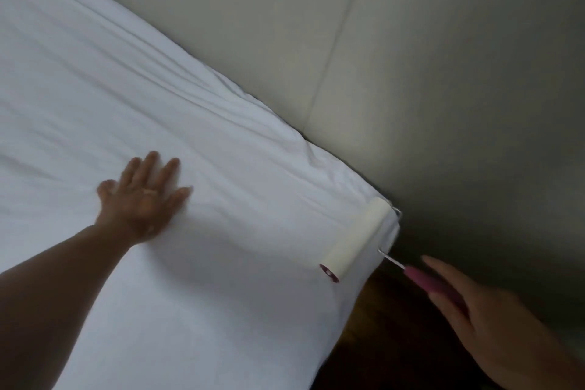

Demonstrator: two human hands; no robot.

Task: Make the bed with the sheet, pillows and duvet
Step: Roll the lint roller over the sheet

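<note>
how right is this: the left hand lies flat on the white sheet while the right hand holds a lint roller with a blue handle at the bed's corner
Wrong in one respect: the handle of the lint roller is pink, not blue, as the head view shows. The rest stands: the left hand lies flat on the white sheet while the right hand holds the roller at the bed's corner.

Sheet (95, 73): white cloth, matt, finely creased. Lint roller (357, 241) in my right grip (500, 326): cream paper roll, matt; thin bright metal shaft; pink plastic handle, smooth. Headboard (253, 25): beige upholstery, smooth, matt, seamed.
</note>
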